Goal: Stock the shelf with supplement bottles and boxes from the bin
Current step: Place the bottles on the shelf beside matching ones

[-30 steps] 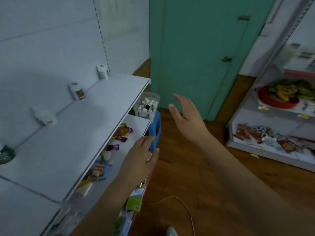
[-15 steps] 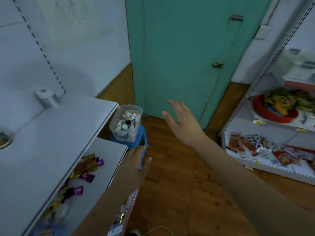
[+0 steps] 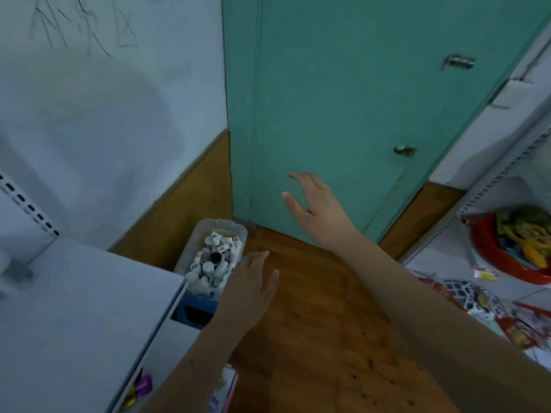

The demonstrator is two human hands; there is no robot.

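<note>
A clear plastic bin (image 3: 196,238) full of small white supplement bottles (image 3: 213,263) stands on a blue stool (image 3: 195,307) by the corner of the white shelf (image 3: 89,311). My left hand (image 3: 252,289) hovers at the bin's right edge, fingers straight and holding nothing. My right hand (image 3: 316,208) is stretched out higher and farther, in front of the teal door, fingers spread and empty. A blurred white bottle (image 3: 12,268) stands at the shelf's far left.
A teal door (image 3: 343,99) closes off the end of the wooden-floored aisle (image 3: 322,323). A second shelf unit on the right carries a red bowl (image 3: 492,254) of packets and loose snack packs. Candy wrappers (image 3: 140,389) lie on the lower left shelf.
The view has swung right and down, so the shelf bottles have slid out of sight and the bin is nearer. Both empty hands have moved forward, the left one up to the bin.
</note>
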